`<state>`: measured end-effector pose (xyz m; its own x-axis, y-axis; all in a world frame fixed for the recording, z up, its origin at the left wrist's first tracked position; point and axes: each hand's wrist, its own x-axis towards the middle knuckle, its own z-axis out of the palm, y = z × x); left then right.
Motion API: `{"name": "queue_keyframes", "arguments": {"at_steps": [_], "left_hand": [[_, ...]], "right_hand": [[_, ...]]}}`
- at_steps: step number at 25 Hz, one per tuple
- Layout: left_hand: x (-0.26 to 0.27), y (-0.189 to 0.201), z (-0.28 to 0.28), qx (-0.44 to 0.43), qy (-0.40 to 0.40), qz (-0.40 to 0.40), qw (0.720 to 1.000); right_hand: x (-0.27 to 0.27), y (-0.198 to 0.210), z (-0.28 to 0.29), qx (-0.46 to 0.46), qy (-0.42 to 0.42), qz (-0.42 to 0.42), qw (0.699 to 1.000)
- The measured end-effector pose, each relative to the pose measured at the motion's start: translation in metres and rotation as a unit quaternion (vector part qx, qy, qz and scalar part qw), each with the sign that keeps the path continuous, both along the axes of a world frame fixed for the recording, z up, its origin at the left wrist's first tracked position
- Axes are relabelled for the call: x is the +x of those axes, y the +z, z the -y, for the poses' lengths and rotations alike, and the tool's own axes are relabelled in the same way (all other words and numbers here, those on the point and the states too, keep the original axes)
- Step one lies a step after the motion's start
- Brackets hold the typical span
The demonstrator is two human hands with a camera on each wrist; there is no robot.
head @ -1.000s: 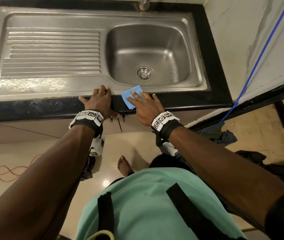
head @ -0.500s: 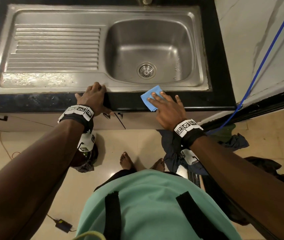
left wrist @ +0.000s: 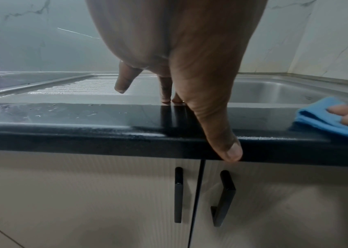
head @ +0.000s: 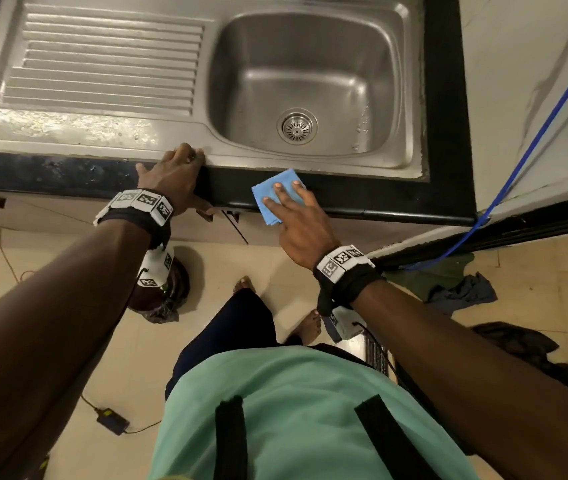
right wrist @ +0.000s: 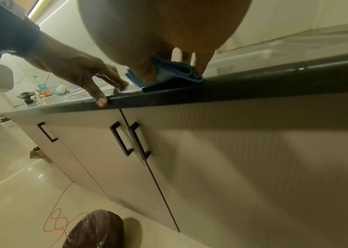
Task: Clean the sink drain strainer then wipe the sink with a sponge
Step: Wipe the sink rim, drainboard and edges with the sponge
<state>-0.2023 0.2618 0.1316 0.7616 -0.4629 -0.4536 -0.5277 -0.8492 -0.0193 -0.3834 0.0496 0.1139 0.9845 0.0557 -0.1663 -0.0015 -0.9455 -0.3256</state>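
The steel sink (head: 310, 64) has its round drain strainer (head: 297, 126) seated in the basin floor. A folded blue cloth (head: 268, 195) lies on the black counter edge (head: 379, 199) just in front of the basin, overhanging slightly. My right hand (head: 289, 199) presses it with straight fingers (head: 281, 190); in the right wrist view the thumb sits against the cloth (right wrist: 175, 70) at its front. My left hand (head: 178, 168) rests on the sink rim left of the basin. Its thumb (left wrist: 230, 151) hangs over the counter's front edge and it holds nothing.
The ribbed drainboard (head: 102, 64) lies to the left with a wet patch. Cabinet doors with black handles (left wrist: 178, 196) are below the counter. A lined bin (right wrist: 96, 231) stands on the floor. A blue cord (head: 535, 133) runs down the right wall, with clothes (head: 462, 289) below it.
My right hand slid the blue cloth right along the front counter edge, then back left to just in front of the drain. The left hand stayed on the rim.
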Motion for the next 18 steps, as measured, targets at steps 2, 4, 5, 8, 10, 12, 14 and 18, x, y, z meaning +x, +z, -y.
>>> {"name": "queue_keyframes", "arguments": {"at_steps": [2,4,5,8,10,12,14,18], "left_hand": [[-0.001,0.0,0.001,0.005,0.0,-0.001,1.0],[-0.001,0.001,0.002,0.006,0.001,-0.002,1.0],[-0.001,0.001,0.002,0.004,0.002,-0.002,1.0],[-0.002,0.003,0.002,-0.005,0.011,-0.01,1.0],[-0.003,0.004,0.002,-0.008,0.013,-0.014,1.0],[-0.004,0.006,0.002,-0.009,0.014,-0.018,1.0],[-0.005,0.007,0.002,-0.012,0.019,-0.026,0.999],[-0.003,0.009,0.007,0.004,0.021,-0.038,0.999]], "right_hand": [[0.014,0.001,-0.01,0.026,0.0,-0.03,0.999],[0.028,0.006,-0.018,0.042,0.013,-0.039,0.998],[0.033,0.007,-0.023,0.041,0.02,-0.048,0.998],[0.045,0.011,-0.033,0.045,0.046,-0.072,0.995],[0.054,0.013,-0.042,0.034,0.081,-0.082,0.993],[0.061,0.013,-0.05,0.014,0.111,-0.08,0.99],[0.064,0.011,-0.052,-0.009,0.135,-0.073,0.988],[0.056,0.008,-0.032,-0.032,0.178,-0.062,0.982]]}}
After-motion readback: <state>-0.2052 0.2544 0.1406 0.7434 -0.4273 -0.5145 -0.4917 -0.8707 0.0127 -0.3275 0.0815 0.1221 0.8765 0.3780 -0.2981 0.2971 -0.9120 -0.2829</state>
